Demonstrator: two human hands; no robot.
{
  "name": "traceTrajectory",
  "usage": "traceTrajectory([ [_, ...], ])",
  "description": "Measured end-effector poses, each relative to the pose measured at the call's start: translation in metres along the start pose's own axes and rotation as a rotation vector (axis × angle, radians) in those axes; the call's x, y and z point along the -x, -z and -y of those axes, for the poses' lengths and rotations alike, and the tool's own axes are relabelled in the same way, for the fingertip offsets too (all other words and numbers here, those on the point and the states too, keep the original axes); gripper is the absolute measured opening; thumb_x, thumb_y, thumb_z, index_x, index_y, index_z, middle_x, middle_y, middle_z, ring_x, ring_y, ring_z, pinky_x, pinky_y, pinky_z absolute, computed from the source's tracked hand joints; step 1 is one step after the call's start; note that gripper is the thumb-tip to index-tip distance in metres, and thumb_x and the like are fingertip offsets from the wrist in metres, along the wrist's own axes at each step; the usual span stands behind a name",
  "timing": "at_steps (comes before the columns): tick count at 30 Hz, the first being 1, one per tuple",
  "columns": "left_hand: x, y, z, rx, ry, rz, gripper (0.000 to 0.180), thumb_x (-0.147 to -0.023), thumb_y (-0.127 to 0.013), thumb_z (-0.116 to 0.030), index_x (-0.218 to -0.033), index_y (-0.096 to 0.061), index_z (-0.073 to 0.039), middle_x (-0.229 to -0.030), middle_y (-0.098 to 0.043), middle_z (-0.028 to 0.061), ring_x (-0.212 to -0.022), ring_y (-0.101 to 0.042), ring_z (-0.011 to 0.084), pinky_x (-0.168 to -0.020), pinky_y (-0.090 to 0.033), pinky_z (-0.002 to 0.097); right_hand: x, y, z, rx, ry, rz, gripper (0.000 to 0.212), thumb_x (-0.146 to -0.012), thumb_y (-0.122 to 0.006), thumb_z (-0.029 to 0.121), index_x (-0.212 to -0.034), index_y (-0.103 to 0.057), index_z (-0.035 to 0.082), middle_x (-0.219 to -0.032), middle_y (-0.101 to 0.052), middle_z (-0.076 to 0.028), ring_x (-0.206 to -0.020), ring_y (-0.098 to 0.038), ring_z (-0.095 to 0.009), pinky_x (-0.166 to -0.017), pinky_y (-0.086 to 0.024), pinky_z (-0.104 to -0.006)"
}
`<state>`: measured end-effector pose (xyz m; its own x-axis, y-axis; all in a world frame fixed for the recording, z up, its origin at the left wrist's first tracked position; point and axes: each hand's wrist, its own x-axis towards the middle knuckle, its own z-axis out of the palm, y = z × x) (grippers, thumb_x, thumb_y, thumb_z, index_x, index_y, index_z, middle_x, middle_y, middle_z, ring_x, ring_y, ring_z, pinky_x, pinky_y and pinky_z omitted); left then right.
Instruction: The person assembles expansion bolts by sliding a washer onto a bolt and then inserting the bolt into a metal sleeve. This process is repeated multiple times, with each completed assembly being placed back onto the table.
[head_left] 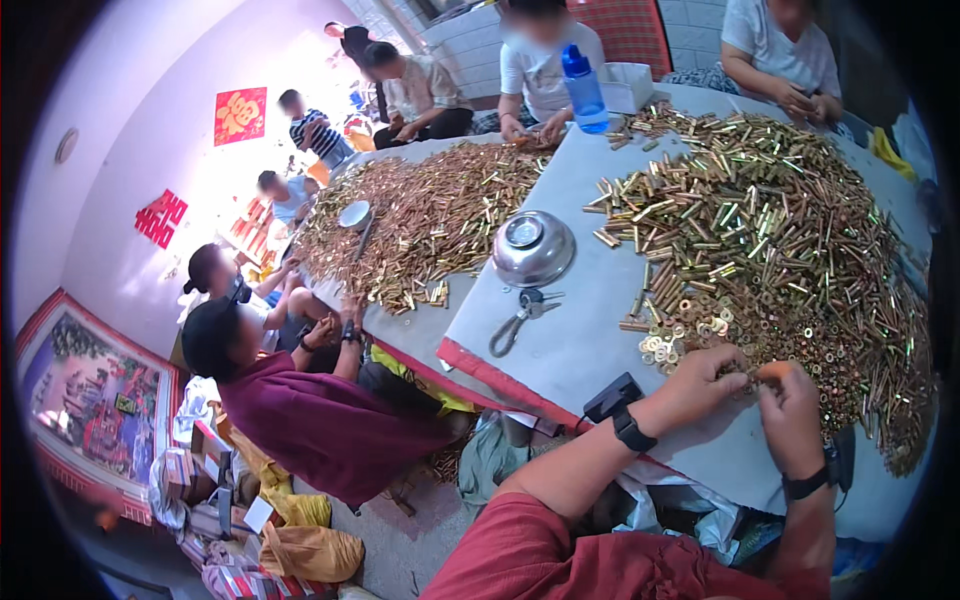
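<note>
My left hand hangs over the near edge of a heap of small parts, thumb and fingers drawn together. Close to its right, my right hand is pinched too, with something orange around a fingertip. Whatever lies between the fingers is too small to make out. Under and beyond them spread brass-coloured nuts and washers, with paler flat washers left of the fingers. A big pile of brass-coloured metal tubes or bolts covers the table's far and right parts.
On the pale-covered table are an upturned metal bowl, keys with a strap, a blue bottle and a black device. A second heap lies left, with several people around it. Sacks and boxes crowd the floor.
</note>
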<state>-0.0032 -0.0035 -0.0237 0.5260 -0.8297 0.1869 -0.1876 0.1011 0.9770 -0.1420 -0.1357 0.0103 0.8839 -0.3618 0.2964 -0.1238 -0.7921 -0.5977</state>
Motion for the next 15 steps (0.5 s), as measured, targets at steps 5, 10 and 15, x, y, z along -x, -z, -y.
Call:
traceTrajectory([
  [5, -0.0063, -0.0002, -0.0041, -0.087, -0.054, 0.122, 0.017, -0.085, -0.064, -0.014, -0.092, -0.057, 0.000, -0.079, -0.058, 0.0143, -0.075, -0.057, 0.0242, -0.071, -0.047, 0.0357, -0.0023, 0.0016, -0.0095, -0.618, -0.288, 0.025, 0.015, -0.085, -0.059, -0.002, -0.100, -0.060, 0.002, -0.087, -0.058, -0.001, -0.074, -0.053, -0.007, -0.068, -0.045, -0.0235],
  [10, -0.0079, 0.0015, -0.0013, 0.012, -0.031, 0.150, 0.018, -0.086, -0.064, -0.014, -0.090, -0.055, 0.001, -0.080, -0.056, 0.0135, -0.075, -0.053, 0.0198, -0.071, -0.045, 0.0347, -0.0064, -0.0031, -0.0090, -0.767, -0.303, -0.009, 0.015, -0.085, -0.059, -0.003, -0.098, -0.059, 0.003, -0.087, -0.057, -0.001, -0.076, -0.053, -0.009, -0.070, -0.046, -0.0240],
  [15, -0.0077, 0.0048, -0.0026, -0.099, -0.007, 0.215, 0.018, -0.089, -0.066, -0.017, -0.097, -0.061, -0.002, -0.087, -0.062, 0.0093, -0.082, -0.059, 0.0166, -0.076, -0.047, 0.0320, -0.0084, 0.0060, -0.0028, -0.599, -0.076, -0.009, 0.012, -0.082, -0.059, -0.004, -0.094, -0.060, 0.001, -0.084, -0.056, -0.003, -0.075, -0.055, -0.012, -0.069, -0.047, -0.0258],
])
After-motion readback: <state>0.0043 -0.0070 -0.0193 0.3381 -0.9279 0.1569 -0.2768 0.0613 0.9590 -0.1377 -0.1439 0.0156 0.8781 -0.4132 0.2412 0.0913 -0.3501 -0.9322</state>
